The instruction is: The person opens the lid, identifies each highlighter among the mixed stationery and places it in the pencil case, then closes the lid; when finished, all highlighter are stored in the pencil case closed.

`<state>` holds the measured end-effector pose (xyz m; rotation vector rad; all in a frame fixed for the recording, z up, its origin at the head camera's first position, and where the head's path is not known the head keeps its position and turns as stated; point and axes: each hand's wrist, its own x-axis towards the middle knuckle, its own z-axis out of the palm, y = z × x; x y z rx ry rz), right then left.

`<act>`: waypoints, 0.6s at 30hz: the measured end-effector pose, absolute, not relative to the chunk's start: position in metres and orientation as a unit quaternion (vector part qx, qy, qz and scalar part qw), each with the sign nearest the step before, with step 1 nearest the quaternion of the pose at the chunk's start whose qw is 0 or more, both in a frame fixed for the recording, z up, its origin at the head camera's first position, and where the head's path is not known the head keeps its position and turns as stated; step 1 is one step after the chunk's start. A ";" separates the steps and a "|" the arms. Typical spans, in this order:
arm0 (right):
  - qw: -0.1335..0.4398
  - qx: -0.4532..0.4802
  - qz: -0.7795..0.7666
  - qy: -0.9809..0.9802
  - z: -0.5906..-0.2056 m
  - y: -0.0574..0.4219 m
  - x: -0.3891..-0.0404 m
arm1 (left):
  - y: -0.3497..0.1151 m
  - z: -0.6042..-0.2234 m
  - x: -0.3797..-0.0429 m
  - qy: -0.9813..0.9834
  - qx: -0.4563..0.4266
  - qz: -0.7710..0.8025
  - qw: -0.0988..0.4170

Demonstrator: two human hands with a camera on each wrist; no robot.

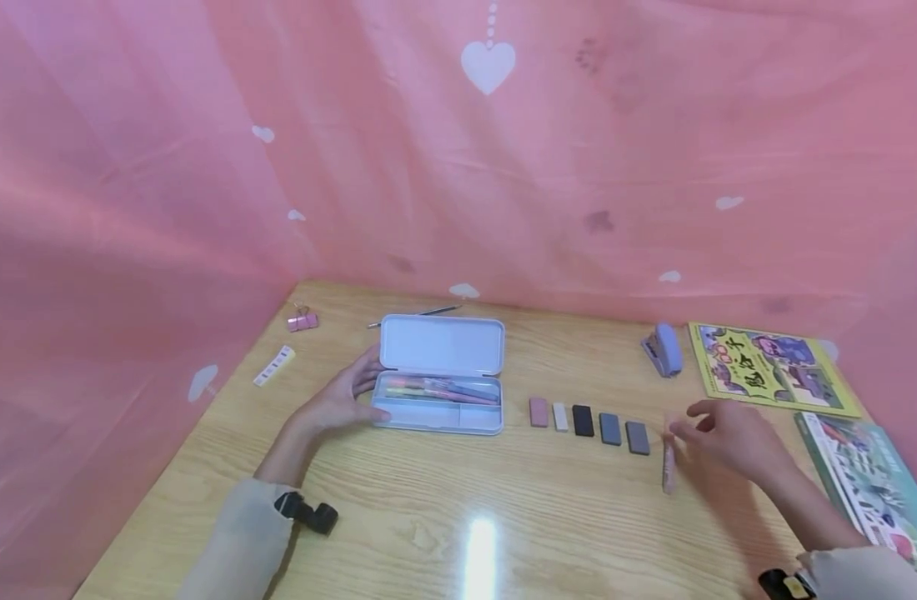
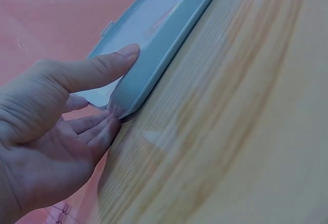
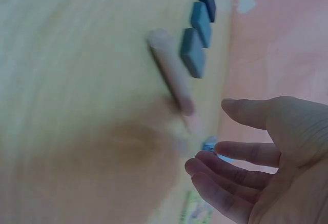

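Note:
A pale blue pencil case (image 1: 421,417) lies on the wooden table with its lid (image 1: 442,343) raised, and several pens (image 1: 439,389) lie in its back compartment. My left hand (image 1: 346,398) grips the case's left end; in the left wrist view the thumb (image 2: 107,69) presses on its edge while fingertips sit at the lower corner. Further right, a pink pen (image 1: 668,467) lies on the table. My right hand (image 1: 739,437) hovers just beside its far end, and the right wrist view has thumb and fingers (image 3: 230,183) apart with nothing between them.
A row of several erasers (image 1: 583,421) runs between case and pen. A purple stapler (image 1: 663,350), a yellow book (image 1: 774,369) and a green-edged book (image 1: 871,483) stand to the right. Left are a pink binder clip (image 1: 303,320) and a white strip (image 1: 274,366). Behind the lid lies a pencil (image 1: 439,310).

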<state>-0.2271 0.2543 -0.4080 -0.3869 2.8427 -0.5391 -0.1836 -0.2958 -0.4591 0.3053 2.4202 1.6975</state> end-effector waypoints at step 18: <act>0.094 -0.103 -0.211 0.967 -0.431 0.239 -0.226 | -0.295 -0.459 -0.183 0.817 0.098 0.562 0.083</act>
